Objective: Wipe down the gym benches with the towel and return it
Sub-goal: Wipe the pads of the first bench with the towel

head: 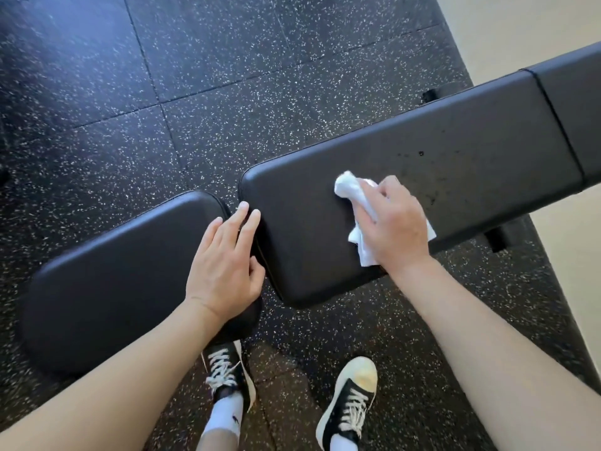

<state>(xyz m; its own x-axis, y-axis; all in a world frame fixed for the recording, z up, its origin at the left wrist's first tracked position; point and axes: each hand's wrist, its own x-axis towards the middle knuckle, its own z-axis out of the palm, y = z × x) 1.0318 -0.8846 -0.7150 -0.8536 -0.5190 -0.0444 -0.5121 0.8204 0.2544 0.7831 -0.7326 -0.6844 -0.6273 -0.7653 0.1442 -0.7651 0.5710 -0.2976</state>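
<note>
Two black padded sections of a gym bench fill the head view: a seat pad on the left and a longer back pad on the right, with a narrow gap between them. A third pad continues past a seam at the upper right.

On the back pad, the right hand presses a crumpled white towel flat against the surface. Its fingers curl over the cloth and hold it, and bunched ends of the towel stick out beyond the fingertips and below the palm. Small dark specks dot the pad just beyond the towel.

Resting across the gap, the left hand has its palm on the end of the seat pad. Its fingers are straight and slightly spread, with the tips touching the rounded corner of the back pad; it holds nothing.

Below the bench, two black sneakers with white laces and white socks stand on the speckled black rubber floor. A pale wall runs along the right edge.
</note>
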